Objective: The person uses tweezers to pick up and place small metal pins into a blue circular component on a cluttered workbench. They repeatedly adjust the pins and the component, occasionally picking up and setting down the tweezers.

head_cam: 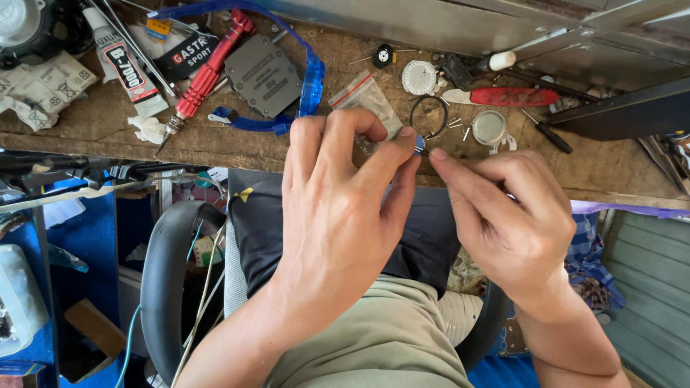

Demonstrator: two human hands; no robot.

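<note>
My left hand (345, 201) pinches a tiny blue part (419, 144) between thumb and forefinger, just in front of the wooden bench edge. My right hand (503, 215) meets it from the right, its fingertips closed on a thin dark tool or pin whose tip touches the blue part. Most of that thin piece is hidden by the fingers. Both hands hover above my lap, close to the bench.
On the wooden bench (108, 129) lie a red screwdriver (205, 72), a glue tube (129, 68), a blue watch strap (310, 79) around a dark case back (262, 75), a small plastic bag (366, 97), a black ring (429, 115), a red-handled tool (514, 96) and small metal parts.
</note>
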